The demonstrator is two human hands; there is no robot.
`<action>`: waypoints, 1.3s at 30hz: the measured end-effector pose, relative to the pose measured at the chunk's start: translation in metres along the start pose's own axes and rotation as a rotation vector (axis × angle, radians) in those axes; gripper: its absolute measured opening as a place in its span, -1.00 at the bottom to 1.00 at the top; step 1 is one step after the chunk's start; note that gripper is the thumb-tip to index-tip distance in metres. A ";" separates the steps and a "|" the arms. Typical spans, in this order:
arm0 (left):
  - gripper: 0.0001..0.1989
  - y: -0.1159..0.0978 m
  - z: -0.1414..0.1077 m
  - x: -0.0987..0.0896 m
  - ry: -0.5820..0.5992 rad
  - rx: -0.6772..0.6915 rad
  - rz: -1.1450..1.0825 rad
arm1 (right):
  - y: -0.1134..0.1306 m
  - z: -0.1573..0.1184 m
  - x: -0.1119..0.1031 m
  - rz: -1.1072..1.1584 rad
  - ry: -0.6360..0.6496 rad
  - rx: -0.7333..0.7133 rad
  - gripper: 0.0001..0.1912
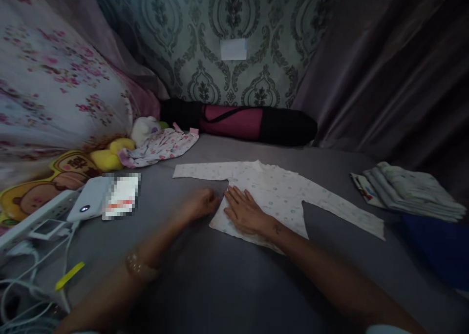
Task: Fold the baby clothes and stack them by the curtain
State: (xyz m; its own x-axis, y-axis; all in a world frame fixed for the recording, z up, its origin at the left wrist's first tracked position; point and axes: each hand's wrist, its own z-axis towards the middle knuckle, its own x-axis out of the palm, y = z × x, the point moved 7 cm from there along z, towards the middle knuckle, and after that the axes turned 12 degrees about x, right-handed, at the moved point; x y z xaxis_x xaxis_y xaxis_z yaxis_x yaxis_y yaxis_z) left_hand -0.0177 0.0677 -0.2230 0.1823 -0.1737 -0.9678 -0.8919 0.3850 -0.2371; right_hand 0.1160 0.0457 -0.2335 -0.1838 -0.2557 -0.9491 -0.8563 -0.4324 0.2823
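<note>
A small white long-sleeved shirt [282, 192] with a faint printed pattern lies spread flat on the grey sheet, both sleeves stretched outward. My right hand [245, 212] rests palm down on its body, near the left side, with the fingers stretched out. Close beside the shirt's left edge is my left hand [203, 204], its fingers curled but smeared by motion. Whether it pinches the fabric edge cannot be made out.
Folded clothes [414, 190] are stacked at the right, by a dark blue item [436, 246]. A power strip [40, 217], cables and a white device [90, 199] lie left. Plush toys [110, 156] and a patterned garment [164, 146] sit behind; a long black-and-maroon bag [234, 121] lines the wall.
</note>
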 end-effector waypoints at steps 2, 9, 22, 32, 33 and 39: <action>-0.65 -0.005 -0.021 0.009 0.038 -0.023 -0.083 | 0.000 0.002 0.001 0.002 -0.018 0.040 -0.32; -0.72 -0.022 -0.056 0.020 0.003 -0.090 -0.250 | -0.016 0.027 -0.001 -0.026 -0.152 0.232 -0.33; -0.72 -0.018 -0.059 0.017 0.032 -0.063 -0.196 | -0.013 0.029 0.000 0.049 -0.104 0.237 -0.31; -0.42 -0.061 -0.037 0.044 0.029 0.425 -0.064 | -0.079 -0.095 -0.019 0.009 -0.170 0.404 -0.31; -0.43 -0.062 -0.034 0.045 0.050 0.421 -0.058 | -0.085 -0.101 -0.015 0.015 -0.154 0.421 -0.31; -0.55 -0.079 -0.009 0.018 0.078 0.483 -0.037 | -0.116 -0.100 -0.024 0.210 -0.031 0.373 -0.34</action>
State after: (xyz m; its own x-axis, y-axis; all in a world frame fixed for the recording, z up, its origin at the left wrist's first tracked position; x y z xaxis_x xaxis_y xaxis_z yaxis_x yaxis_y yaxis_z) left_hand 0.0520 0.0260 -0.2207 0.1622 -0.2556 -0.9531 -0.5884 0.7503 -0.3014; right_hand 0.2677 0.0156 -0.2292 -0.3820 -0.2759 -0.8820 -0.9138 -0.0299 0.4051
